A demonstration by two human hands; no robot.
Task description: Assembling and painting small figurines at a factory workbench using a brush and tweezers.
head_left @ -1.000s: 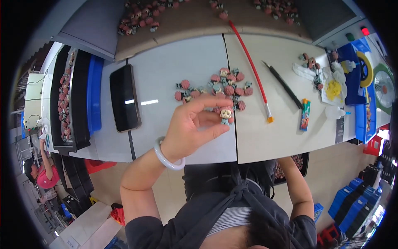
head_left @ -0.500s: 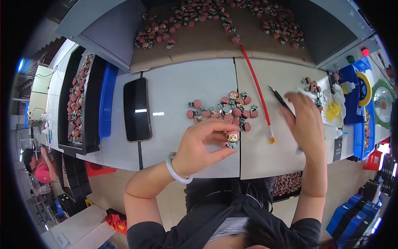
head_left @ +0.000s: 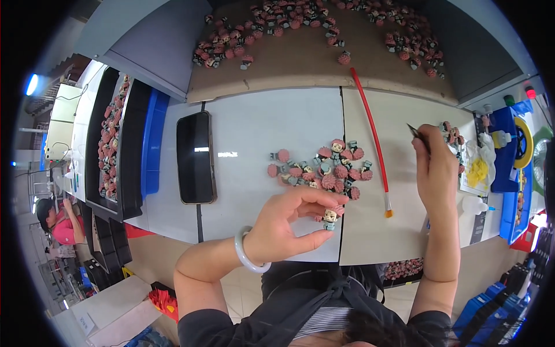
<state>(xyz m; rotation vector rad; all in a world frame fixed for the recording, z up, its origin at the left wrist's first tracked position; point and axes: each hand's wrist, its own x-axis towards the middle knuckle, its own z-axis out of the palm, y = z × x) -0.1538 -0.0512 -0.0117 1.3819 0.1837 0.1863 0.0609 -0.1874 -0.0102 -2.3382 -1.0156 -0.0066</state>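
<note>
My left hand (head_left: 283,228), with a pale bangle (head_left: 247,250) on its wrist, pinches a small figurine (head_left: 330,216) with pink curly hair and a grey-green body. The figurine is upright, its face toward me, just above the near edge of the table. Over the right part of the table, my right hand (head_left: 435,168) is closed round a slim black pen-like tool (head_left: 424,137), its pointed end up and to the left. Beyond my left hand lies a loose pile of similar figurines (head_left: 328,181). A red-handled paintbrush (head_left: 373,136) lies between the pile and my right hand.
A black phone (head_left: 195,157) lies left, near a black tray (head_left: 122,205) of figurines and a blue bin (head_left: 155,144). More figurines sit on a brown shelf (head_left: 289,61) at the back. At right are a small bottle (head_left: 474,205), yellow material (head_left: 477,172) and a blue holder (head_left: 504,139).
My right hand has taken hold of the black tool, which was lying on the table, and lifted it. My left hand still pinches the figurine. The whole view has shifted slightly.
</note>
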